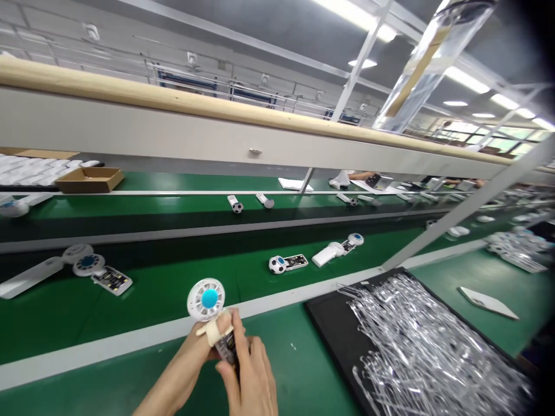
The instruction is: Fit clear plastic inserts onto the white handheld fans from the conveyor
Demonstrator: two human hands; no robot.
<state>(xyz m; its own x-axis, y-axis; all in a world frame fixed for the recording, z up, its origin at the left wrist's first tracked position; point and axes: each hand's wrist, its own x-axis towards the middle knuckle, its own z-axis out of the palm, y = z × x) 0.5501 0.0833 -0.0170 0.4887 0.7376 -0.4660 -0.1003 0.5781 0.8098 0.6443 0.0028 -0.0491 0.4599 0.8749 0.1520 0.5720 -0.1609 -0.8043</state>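
A small handheld fan (pixel 207 300) with a round white head and blue centre is in my hands, its handle towards me with a dark circuit board showing. My left hand (pixel 202 344) is closed around the handle from the left, a cream-coloured wrap on its thumb. My right hand (pixel 251 370) is closed on the handle's right side, with fingers and thumb at the board. The fingers hide much of the handle. Just beyond, an open fan with a soccer-ball head (pixel 277 264) lies on the green conveyor belt (pixel 173 277).
A black tray (pixel 323 309) heaped with thin, clear, shiny pieces stands at the right. More fan parts (pixel 113 280) lie on the belt. A slanted white post (pixel 433 225) rises on the right. A cardboard box (pixel 89 180) sits at the far left; another person's arm (pixel 362 175) shows far back.
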